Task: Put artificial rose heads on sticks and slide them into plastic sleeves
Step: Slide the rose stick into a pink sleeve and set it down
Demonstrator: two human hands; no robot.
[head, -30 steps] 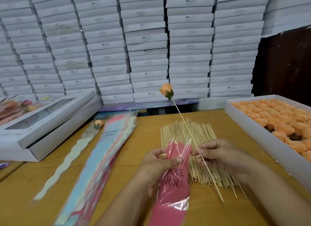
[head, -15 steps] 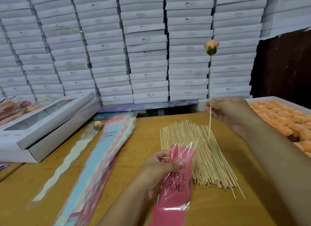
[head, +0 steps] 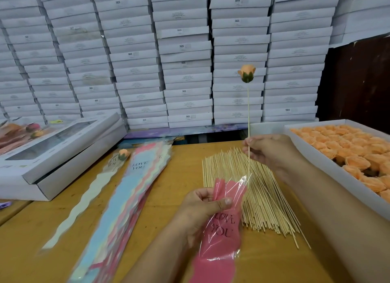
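My right hand [head: 272, 150] pinches a thin wooden stick [head: 248, 114] held upright, with an orange rose head [head: 246, 73] on its top end. The stick's lower tip sits at the open mouth of a pink plastic sleeve [head: 221, 230] printed "LOVE YOU". My left hand [head: 202, 209] grips that sleeve near its top, thumb across the front, holding the mouth apart. Under both hands a pile of bare sticks [head: 249, 194] lies on the wooden table [head: 168, 194].
A white tray of orange rose heads [head: 346, 152] stands at the right. A stack of pastel sleeves [head: 126, 198] and one finished sleeved rose [head: 123, 154] lie at the left, beside a white window box [head: 52, 152]. Stacked white boxes [head: 185, 57] wall off the back.
My right hand lifted the rose from a slant beside the sleeve, swung it upright, then lowered it so the stick's tip meets the sleeve mouth. My left hand kept hold of the sleeve.
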